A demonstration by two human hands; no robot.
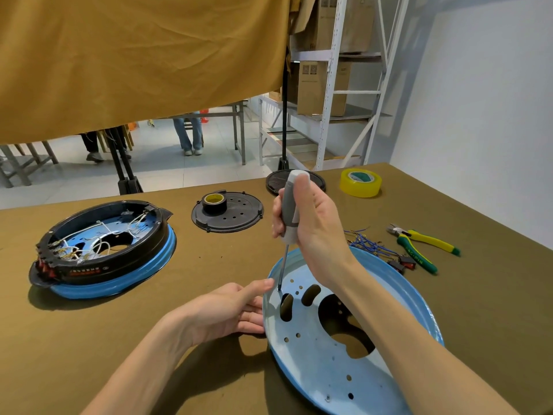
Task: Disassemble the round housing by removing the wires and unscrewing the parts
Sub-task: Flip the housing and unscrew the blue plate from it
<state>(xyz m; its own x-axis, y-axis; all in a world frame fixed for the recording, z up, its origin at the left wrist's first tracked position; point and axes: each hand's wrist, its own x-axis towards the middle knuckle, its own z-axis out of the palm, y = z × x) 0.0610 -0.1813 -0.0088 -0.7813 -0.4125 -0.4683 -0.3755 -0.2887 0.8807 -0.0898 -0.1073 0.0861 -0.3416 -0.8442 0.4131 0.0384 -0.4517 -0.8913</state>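
Head view: right hand point(314, 226) fisted around grey screwdriver point(288, 217), held near upright, tip down on inner face of blue round housing plate point(317, 363) near its left rim. Left hand point(236, 310) half open, fingers steadying plate's left edge, holding nothing else. Plate lies on olive table point(194, 265), near-right. Second housing with black ring and white wires point(101, 247) far left. Black perforated disc point(229, 212) carries black tape roll point(214, 202). Yellow tape roll point(360, 182), green-yellow pliers point(425, 245), loose blue wires point(368, 241) at right.
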